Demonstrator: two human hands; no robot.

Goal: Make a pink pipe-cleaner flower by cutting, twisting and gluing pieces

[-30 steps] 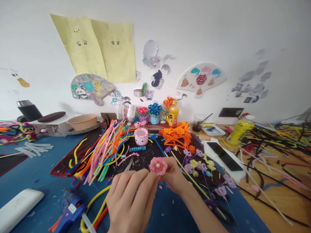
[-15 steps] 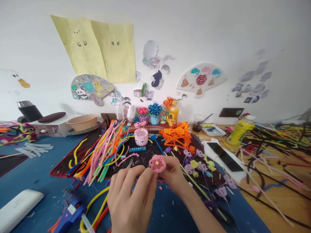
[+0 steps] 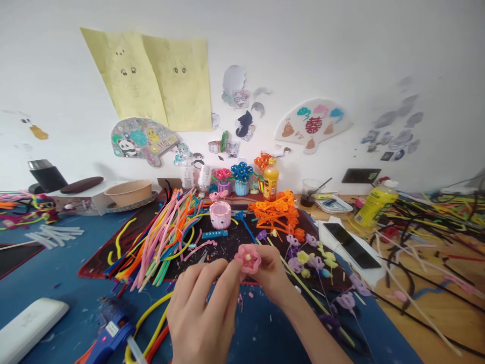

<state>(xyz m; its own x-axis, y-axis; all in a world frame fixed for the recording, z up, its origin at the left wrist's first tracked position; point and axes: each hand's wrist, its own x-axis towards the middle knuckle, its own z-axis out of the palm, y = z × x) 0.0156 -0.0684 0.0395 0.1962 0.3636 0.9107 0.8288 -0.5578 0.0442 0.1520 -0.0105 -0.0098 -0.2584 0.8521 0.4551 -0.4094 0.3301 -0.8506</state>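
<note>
A pink pipe-cleaner flower (image 3: 249, 259) with a pale yellow centre is held up between my two hands, its face turned toward me. My left hand (image 3: 206, 308) pinches its left edge with thumb and fingertips. Behind the flower, my right hand (image 3: 271, 273) closes on it from the right; those fingertips are mostly hidden. Beyond them stands a small pink pot (image 3: 220, 216) on the dark mat. Purple and yellow pipe-cleaner flowers (image 3: 303, 257) lie to the right of my right hand.
A bundle of coloured pipe cleaners (image 3: 159, 237) lies left on the mat, orange pipe-cleaner flowers (image 3: 278, 212) on the right. A blue glue gun (image 3: 111, 331) and white case (image 3: 32, 328) sit front left. A phone (image 3: 350, 245) and yellow bottle (image 3: 376, 202) are at right.
The pink flower has tipped up and opened more toward me, moving slightly right. My left fingers have shifted a little along its edge; the table things stay put.
</note>
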